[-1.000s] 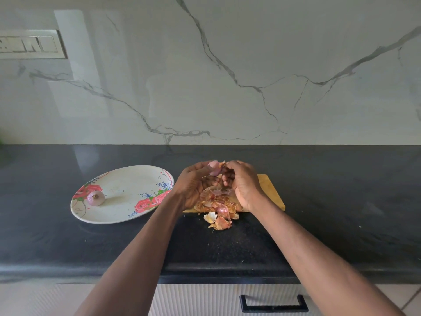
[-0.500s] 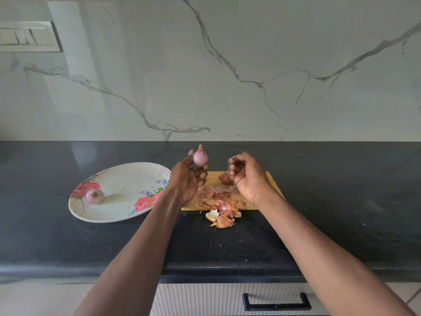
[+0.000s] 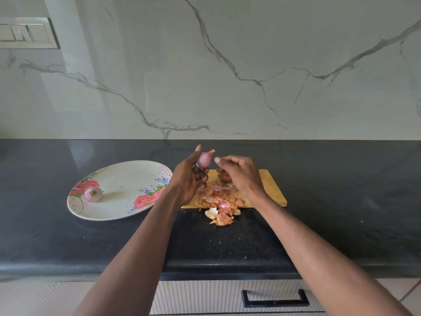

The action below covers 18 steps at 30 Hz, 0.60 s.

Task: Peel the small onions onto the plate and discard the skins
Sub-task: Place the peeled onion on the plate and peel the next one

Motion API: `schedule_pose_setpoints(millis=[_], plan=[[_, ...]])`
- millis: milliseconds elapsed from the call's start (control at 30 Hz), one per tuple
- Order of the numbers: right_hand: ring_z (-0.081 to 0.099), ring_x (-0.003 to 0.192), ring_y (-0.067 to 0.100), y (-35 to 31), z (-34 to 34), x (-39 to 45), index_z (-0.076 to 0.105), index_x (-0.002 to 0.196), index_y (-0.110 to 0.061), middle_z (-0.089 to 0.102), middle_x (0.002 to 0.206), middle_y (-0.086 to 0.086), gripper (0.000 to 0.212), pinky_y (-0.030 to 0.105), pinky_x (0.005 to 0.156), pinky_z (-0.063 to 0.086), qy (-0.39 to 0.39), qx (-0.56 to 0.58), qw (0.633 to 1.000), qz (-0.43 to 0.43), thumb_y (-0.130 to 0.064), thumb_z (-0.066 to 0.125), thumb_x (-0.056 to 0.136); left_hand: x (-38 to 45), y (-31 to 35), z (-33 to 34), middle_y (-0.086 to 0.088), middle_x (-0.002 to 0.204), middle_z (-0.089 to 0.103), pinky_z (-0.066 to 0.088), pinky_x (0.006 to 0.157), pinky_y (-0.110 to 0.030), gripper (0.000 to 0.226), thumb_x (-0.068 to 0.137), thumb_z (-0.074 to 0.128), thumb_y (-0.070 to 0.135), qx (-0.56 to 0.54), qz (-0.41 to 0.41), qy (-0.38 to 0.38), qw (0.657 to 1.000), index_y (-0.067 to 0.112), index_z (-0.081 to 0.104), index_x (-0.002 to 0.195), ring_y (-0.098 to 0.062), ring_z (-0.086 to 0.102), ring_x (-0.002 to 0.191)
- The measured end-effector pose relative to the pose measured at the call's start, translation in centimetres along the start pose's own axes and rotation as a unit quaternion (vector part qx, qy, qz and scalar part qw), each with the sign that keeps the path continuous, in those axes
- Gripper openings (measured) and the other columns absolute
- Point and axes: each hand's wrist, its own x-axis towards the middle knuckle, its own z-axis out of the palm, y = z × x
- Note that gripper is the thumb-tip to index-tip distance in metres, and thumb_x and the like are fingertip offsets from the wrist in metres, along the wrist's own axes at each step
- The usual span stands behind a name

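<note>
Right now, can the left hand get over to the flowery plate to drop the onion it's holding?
Probably yes. The left hand holds the small pinkish-purple onion just right of the white oval flower-patterned plate. Only bare black countertop lies between, and one peeled onion sits far left.

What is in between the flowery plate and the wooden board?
In the head view, the left hand and its forearm cross the gap between the plate and the cutting board, over the bare black counter.

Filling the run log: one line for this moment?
left hand: holds onion | right hand: reaching for it | plate: one peeled onion
</note>
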Motion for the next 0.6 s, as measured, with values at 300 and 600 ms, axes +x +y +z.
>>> schedule_pose_setpoints(millis=[300,600], plan=[[0.071,0.071,0.016,0.46,0.11,0.37,0.077,0.091,-0.008,0.076,0.078,0.007,0.011,0.029,0.066,0.058,0.016,0.173,0.983,0.054,-0.012,0.068,0.094,-0.10,-0.62,0.31,-0.004,0.062,0.054,0.032,0.044,-0.025,0.048,0.087,0.072,0.050,0.076,0.054,-0.005,0.996,0.003,0.070,0.094,-0.016,0.044,0.047],[0.061,0.050,0.012,0.09,-0.27,-0.37,0.057,0.079,-0.004,0.064,0.068,0.009,0.035,0.025,0.050,0.048,0.075,0.113,0.990,0.026,-0.026,0.048,0.106,-0.33,-0.10,-0.05,-0.014,0.086,0.072,0.057,0.055,-0.026,0.014,0.094,0.066,0.005,-0.019,0.139,0.017,0.990,0.005,0.066,0.108,-0.022,0.067,0.064]])
